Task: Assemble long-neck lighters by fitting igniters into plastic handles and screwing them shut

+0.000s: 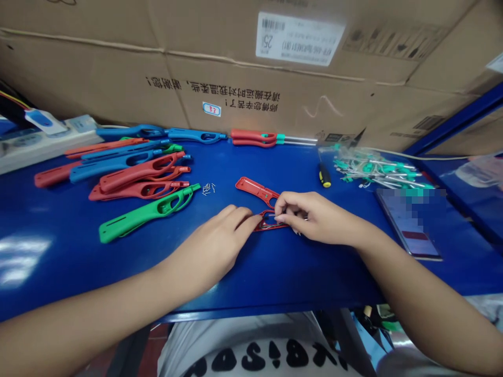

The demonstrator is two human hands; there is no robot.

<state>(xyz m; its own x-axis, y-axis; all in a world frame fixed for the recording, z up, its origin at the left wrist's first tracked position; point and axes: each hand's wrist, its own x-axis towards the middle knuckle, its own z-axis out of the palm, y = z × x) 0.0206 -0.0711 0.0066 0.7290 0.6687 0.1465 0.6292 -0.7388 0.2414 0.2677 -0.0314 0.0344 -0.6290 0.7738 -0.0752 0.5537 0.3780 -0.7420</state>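
Observation:
Both hands meet over a red shell half [270,220] lying on the blue table [251,272]. My left hand [220,238] covers its left part, with thumb and fingers closed on its edge. From the right, my right hand [314,217] pinches at the shell's trigger opening; a small metal-looking piece shows by its fingertips, too hidden to name. Just behind them, a second red shell half [255,189] lies with its hollow side up. Small screws [208,189] are piled beyond my left hand, beside a green lighter body [147,212].
Red and blue lighter bodies [137,173] crowd the left, near a power strip [51,139]. A red lighter [255,137] lies by the cardboard box [236,68]. Screwdriver [324,175], green-ended metal tubes [381,170] and a phone [411,225] are at right.

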